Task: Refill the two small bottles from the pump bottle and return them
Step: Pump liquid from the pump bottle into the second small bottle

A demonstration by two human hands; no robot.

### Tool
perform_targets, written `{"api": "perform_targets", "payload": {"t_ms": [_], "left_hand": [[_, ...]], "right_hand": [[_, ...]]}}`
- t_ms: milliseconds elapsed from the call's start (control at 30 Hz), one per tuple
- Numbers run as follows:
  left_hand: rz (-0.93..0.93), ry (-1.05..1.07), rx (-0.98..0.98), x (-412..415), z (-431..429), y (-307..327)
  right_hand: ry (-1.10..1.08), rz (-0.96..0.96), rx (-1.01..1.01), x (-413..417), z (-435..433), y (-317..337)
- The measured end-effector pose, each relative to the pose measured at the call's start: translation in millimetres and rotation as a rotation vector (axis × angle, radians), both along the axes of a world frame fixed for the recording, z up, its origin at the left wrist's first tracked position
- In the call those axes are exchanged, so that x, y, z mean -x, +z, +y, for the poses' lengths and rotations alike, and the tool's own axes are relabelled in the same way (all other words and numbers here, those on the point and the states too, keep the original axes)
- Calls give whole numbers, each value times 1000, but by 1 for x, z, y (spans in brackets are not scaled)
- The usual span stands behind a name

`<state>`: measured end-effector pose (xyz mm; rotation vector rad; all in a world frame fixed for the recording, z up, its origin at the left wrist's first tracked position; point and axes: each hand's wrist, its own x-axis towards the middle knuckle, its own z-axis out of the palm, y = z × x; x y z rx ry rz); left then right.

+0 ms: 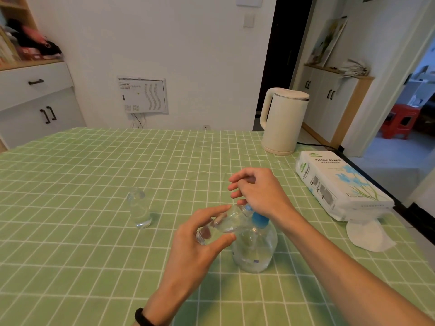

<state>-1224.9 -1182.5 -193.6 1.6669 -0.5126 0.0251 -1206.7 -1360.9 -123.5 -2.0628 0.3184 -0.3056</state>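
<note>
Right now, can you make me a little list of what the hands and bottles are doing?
left hand: holds tilted small bottle, its mouth up by the blue pump spout
right hand: on top of the pump bottle
standing small bottle: upright on the tablecloth, apart, to the left
nearby: kettle, tissue pack

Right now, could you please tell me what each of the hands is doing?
Left hand: grips the tilted small bottle.
Right hand: open, resting on the blue head of the pump bottle.
</note>
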Motion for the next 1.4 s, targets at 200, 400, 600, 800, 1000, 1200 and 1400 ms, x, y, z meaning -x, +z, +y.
{"api": "perform_targets", "payload": {"t_ms": [200,400,600,800,1000,1200,1400], "left_hand": [[28,4,0,-2,-2,-7],[38,1,-1,-2,-2,-10],[25,0,-18,0,0,-7],[6,-11,-8,0,1,-3],[13,-3,5,-2,-1,-5],[21,1,5,-1,-2,-9],[30,3,0,-1,-1,-9]], "right_hand": [[-7,41,-40,-1,-3,-10],[-8,59,-27,-2,-3,-13],[-27,53,-9,1,-1,-9],[-4,32,57,0,0,0],[-23,51,-9,-3,-2,-8],[-28,66,-27,-2,-3,-14],[-24,56,-8,0,-2,-10]]}}
